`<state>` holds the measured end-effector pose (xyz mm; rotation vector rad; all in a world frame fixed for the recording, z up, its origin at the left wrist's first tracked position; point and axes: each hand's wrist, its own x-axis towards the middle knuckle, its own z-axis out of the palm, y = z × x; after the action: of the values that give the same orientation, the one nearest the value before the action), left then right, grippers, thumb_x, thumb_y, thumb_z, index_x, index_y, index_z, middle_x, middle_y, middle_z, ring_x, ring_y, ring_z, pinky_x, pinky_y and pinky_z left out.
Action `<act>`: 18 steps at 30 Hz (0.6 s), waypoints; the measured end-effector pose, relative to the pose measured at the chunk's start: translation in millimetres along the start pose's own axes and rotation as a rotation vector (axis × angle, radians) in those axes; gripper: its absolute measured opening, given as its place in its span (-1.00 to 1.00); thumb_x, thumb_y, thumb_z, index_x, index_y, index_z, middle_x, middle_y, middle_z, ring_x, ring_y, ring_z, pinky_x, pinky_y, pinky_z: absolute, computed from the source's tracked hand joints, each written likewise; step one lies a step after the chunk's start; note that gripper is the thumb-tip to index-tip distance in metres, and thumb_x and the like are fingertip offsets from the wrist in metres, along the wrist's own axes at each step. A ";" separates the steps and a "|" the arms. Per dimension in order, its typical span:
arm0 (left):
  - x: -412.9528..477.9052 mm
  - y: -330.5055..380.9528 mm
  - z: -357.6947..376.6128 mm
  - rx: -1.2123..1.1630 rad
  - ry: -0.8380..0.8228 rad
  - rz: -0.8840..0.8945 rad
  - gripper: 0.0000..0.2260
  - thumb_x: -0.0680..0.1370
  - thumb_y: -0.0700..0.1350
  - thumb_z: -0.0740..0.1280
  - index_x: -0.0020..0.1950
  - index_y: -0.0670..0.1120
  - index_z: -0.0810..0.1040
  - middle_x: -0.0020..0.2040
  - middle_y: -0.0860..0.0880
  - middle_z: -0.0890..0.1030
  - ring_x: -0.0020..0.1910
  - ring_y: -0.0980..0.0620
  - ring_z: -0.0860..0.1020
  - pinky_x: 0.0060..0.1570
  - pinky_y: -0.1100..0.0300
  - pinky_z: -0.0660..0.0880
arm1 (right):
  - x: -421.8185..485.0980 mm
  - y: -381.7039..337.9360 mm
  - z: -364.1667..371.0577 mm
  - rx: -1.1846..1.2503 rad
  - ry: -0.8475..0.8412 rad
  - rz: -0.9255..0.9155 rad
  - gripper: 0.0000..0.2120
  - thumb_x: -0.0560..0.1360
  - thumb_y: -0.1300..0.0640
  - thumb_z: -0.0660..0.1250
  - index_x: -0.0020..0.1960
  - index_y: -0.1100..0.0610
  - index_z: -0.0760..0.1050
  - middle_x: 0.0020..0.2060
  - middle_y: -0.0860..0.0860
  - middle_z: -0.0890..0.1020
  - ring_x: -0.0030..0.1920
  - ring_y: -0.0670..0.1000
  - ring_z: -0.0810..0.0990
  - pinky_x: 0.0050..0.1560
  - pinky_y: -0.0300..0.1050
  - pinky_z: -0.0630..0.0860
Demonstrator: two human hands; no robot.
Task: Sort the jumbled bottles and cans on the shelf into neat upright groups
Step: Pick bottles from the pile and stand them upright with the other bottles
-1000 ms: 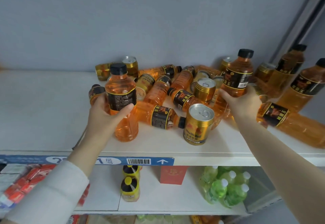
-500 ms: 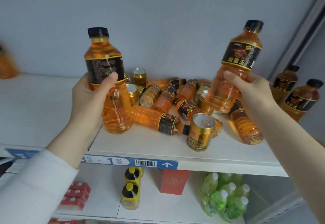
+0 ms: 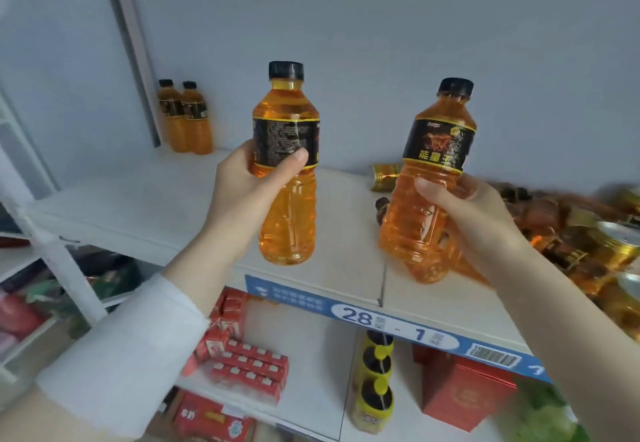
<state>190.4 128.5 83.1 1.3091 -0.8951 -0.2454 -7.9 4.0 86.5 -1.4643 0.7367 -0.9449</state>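
A pair (image 3: 185, 119) of bottles stands upright at the back left of the shelf (image 3: 156, 206). The left hand (image 3: 242, 192) grips the left bottle (image 3: 289, 219) and the right hand (image 3: 467, 213) grips the right bottle (image 3: 408, 219), both held above the shelf, probably to be set upright beside the pair. Since the earlier frame both bottles have moved left, away from the pile (image 3: 561, 230).

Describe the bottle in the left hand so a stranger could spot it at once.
Start at the white shelf with the blue label strip. In front of it, each hand holds an orange black-capped bottle; take the left bottle, in the left hand. Its label shows fine print, whereas the right bottle, in the right hand, shows a reddish emblem and yellow characters.
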 end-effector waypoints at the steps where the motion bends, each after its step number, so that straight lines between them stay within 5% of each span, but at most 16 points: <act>1: 6.1 -5.6 -18.3 0.007 -0.006 -0.006 -0.91 0.44 -0.05 0.42 -0.11 0.07 0.54 -0.20 0.14 0.63 -0.26 0.31 0.60 -0.31 0.45 0.47 | 3.0 4.3 23.0 0.006 -0.021 0.004 -0.45 0.16 0.02 0.48 0.11 0.18 0.52 -0.01 0.14 0.67 -0.04 0.12 0.68 0.04 0.08 0.59; 5: 32.0 -36.2 -78.7 0.036 -0.025 -0.057 -0.76 0.31 0.06 0.44 -0.07 0.08 0.54 -0.15 0.13 0.64 -0.20 0.26 0.61 -0.24 0.40 0.48 | 16.3 23.9 105.2 -0.013 -0.062 0.030 -0.56 0.14 0.03 0.47 -0.01 0.09 0.52 -0.05 0.08 0.67 -0.02 0.07 0.66 0.07 0.05 0.57; 8: 54.2 -62.0 -110.3 0.063 -0.025 -0.086 -0.70 0.33 0.03 0.48 0.01 0.06 0.53 -0.09 0.14 0.62 -0.12 0.20 0.59 -0.17 0.35 0.45 | 32.7 41.1 151.4 -0.048 -0.050 0.054 -0.45 0.06 -0.02 0.50 0.02 0.13 0.52 0.00 0.13 0.65 0.04 0.13 0.64 0.14 0.12 0.53; 12: 94.3 -96.8 -134.1 0.103 0.000 -0.106 -0.72 0.40 -0.06 0.47 0.07 0.00 0.52 -0.10 0.15 0.60 -0.11 0.19 0.59 -0.18 0.35 0.46 | 70.8 64.5 195.3 -0.091 -0.009 0.072 -0.52 0.26 0.17 0.50 0.12 0.22 0.47 0.04 0.19 0.63 0.05 0.17 0.63 0.11 0.11 0.55; 18: 173.8 -145.6 -142.9 0.168 0.017 -0.089 -0.61 0.38 -0.03 0.49 0.15 -0.05 0.51 0.01 0.03 0.60 0.05 0.03 0.58 0.01 0.19 0.48 | 149.5 95.9 244.1 -0.136 0.050 0.030 -0.53 0.26 0.18 0.54 0.10 0.17 0.45 0.01 0.09 0.63 0.01 0.06 0.63 0.08 0.03 0.55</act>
<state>448.4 82.2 27.4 1.5066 -0.8582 -0.2325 284.5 -20.4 15.3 -1.5481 0.8716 -0.9262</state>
